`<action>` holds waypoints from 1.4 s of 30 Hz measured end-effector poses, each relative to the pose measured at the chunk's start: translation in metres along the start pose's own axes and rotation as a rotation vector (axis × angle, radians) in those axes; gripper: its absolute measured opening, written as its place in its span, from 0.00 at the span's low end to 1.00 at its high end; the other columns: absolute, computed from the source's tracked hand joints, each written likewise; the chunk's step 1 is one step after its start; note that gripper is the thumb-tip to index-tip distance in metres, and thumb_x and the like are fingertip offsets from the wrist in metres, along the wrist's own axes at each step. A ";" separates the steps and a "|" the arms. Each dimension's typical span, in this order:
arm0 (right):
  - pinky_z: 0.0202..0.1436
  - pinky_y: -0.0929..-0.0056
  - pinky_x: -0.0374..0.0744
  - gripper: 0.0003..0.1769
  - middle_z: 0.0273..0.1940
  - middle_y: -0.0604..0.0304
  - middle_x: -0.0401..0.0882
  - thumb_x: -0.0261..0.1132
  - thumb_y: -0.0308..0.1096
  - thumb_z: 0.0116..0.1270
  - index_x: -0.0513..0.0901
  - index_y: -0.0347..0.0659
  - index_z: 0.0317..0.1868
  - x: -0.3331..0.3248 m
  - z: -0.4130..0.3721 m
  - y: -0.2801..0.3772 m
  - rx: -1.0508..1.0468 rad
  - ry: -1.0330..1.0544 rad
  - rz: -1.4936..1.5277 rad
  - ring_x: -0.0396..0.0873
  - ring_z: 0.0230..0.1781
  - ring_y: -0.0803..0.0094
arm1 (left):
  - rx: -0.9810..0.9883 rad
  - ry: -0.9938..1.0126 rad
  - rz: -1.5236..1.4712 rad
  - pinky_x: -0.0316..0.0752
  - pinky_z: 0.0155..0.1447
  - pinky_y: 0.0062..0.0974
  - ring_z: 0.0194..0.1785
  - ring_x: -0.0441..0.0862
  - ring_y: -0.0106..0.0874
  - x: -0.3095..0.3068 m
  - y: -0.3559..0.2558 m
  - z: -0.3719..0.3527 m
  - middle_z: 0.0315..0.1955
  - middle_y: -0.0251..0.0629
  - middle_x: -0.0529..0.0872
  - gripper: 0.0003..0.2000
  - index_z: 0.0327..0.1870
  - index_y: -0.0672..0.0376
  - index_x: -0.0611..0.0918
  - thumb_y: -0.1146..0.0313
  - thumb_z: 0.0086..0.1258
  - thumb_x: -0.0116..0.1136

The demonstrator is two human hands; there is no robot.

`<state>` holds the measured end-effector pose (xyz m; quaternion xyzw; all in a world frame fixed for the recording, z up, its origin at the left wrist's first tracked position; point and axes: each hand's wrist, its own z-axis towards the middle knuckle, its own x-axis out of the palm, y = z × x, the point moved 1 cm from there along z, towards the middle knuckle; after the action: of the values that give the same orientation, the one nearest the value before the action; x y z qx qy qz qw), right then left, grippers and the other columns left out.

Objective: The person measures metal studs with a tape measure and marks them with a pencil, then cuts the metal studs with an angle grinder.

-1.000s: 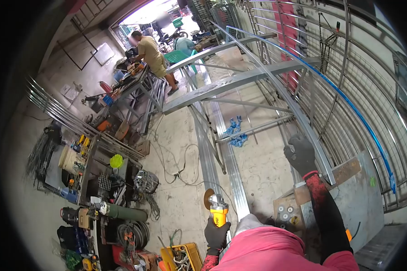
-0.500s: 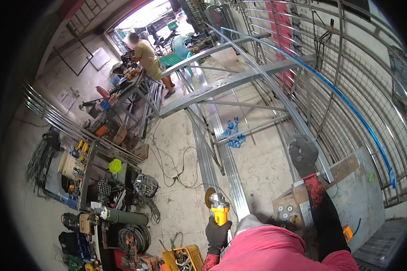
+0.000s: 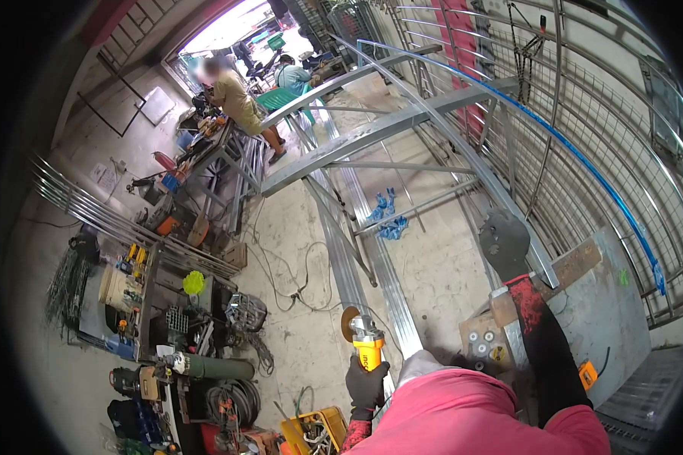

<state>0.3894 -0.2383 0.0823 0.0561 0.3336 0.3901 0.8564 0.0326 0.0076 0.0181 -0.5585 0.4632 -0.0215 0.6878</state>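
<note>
- Positioning step, by my read: the person is steadying the workpiece and carrying the tool, not grinding. No sparks are showing.
- Left hand, black-gloved, is wrapping its fingers tight round the body of a yellow angle grinder.
- Grinder's round abrasive disc is pointing away from the body, hanging over the long galvanised steel channels lying on the floor. It is touching nothing I can see.
- Right hand, black-gloved, is sitting on the lower end of a long curved grey steel rail, fingers curling over it. Cannot tell whether it is gripping hard or just resting.
- Rail is running up and away from that hand. Its lower end is lying just beside a rusty flat steel plate on a grey sheet-metal panel.
- Next move is calling for bringing the grinder across to the rail end, with the rail staying braced and the disc kept clear of the right glove.
- Another person is working at a cluttered bench, well apart.
</note>
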 end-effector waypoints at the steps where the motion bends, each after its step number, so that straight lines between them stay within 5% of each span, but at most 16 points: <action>1: 0.45 0.53 0.83 0.06 0.37 0.50 0.86 0.67 0.32 0.61 0.86 0.40 0.37 -0.003 -0.001 0.002 0.007 -0.056 0.001 0.85 0.39 0.49 | -0.003 -0.005 -0.007 0.78 0.38 0.38 0.30 0.83 0.39 0.000 0.000 0.000 0.28 0.45 0.86 0.23 0.41 0.64 0.80 0.58 0.52 0.76; 3: 0.44 0.53 0.83 0.06 0.37 0.51 0.86 0.66 0.32 0.62 0.86 0.41 0.37 -0.008 -0.002 0.005 0.017 -0.109 0.001 0.85 0.39 0.50 | -0.006 -0.007 -0.012 0.78 0.38 0.38 0.30 0.83 0.39 -0.001 0.001 -0.002 0.28 0.44 0.86 0.22 0.41 0.64 0.80 0.59 0.52 0.76; 6: 0.44 0.54 0.84 0.07 0.37 0.52 0.86 0.66 0.32 0.62 0.88 0.43 0.38 -0.007 0.000 0.003 0.116 0.082 0.099 0.85 0.39 0.51 | -0.030 0.003 -0.016 0.78 0.38 0.37 0.30 0.83 0.38 -0.002 0.005 -0.003 0.28 0.43 0.85 0.22 0.40 0.64 0.79 0.60 0.52 0.76; 12: 0.38 0.54 0.81 0.04 0.35 0.53 0.85 0.67 0.31 0.62 0.85 0.43 0.36 0.008 -0.006 -0.004 0.012 0.153 0.005 0.84 0.34 0.50 | -0.021 -0.032 0.013 0.78 0.38 0.36 0.30 0.82 0.35 0.000 0.023 -0.003 0.28 0.41 0.85 0.20 0.38 0.63 0.78 0.63 0.53 0.77; 19: 0.35 0.54 0.81 0.12 0.39 0.51 0.87 0.70 0.29 0.58 0.86 0.42 0.44 -0.009 -0.004 0.000 -0.030 -0.194 0.068 0.84 0.32 0.48 | -0.020 -0.063 -0.084 0.77 0.39 0.37 0.32 0.81 0.35 0.006 0.030 -0.001 0.29 0.40 0.84 0.21 0.41 0.63 0.78 0.63 0.53 0.76; 23: 0.40 0.58 0.84 0.13 0.44 0.52 0.88 0.69 0.31 0.59 0.86 0.44 0.45 -0.005 -0.014 -0.014 0.113 -0.127 0.207 0.87 0.36 0.53 | -0.046 -0.086 -0.125 0.75 0.37 0.34 0.30 0.77 0.31 0.010 0.043 -0.006 0.29 0.37 0.81 0.19 0.41 0.63 0.76 0.67 0.55 0.73; 30: 0.47 0.54 0.84 0.20 0.50 0.50 0.87 0.67 0.32 0.57 0.85 0.41 0.52 -0.016 -0.007 -0.003 0.194 0.050 -0.045 0.86 0.42 0.51 | -0.066 -0.086 -0.154 0.75 0.38 0.32 0.31 0.77 0.30 0.005 0.037 -0.011 0.32 0.36 0.81 0.22 0.49 0.67 0.78 0.68 0.56 0.72; 33: 0.46 0.53 0.84 0.22 0.50 0.48 0.86 0.66 0.32 0.57 0.85 0.41 0.54 -0.013 -0.002 0.002 0.151 0.031 -0.037 0.85 0.41 0.49 | -0.067 -0.120 -0.212 0.72 0.38 0.30 0.32 0.75 0.28 0.009 0.052 -0.008 0.31 0.33 0.78 0.18 0.44 0.64 0.77 0.74 0.55 0.72; 40: 0.52 0.53 0.82 0.22 0.52 0.48 0.85 0.67 0.34 0.61 0.83 0.41 0.57 -0.029 -0.017 -0.010 0.186 0.190 0.011 0.84 0.47 0.48 | -0.096 -0.084 -0.205 0.76 0.38 0.31 0.31 0.78 0.29 0.005 0.044 -0.010 0.32 0.37 0.82 0.22 0.49 0.68 0.78 0.68 0.57 0.73; 42: 0.54 0.52 0.81 0.23 0.56 0.48 0.83 0.69 0.37 0.63 0.83 0.42 0.59 -0.049 -0.026 -0.013 0.026 0.209 -0.010 0.83 0.52 0.47 | -0.089 -0.086 -0.182 0.76 0.37 0.31 0.31 0.77 0.29 0.007 0.041 -0.007 0.32 0.37 0.82 0.22 0.49 0.67 0.77 0.68 0.57 0.73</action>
<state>0.3583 -0.2857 0.0832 0.0248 0.4267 0.3853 0.8179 0.0119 0.0137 -0.0179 -0.6285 0.3813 -0.0394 0.6768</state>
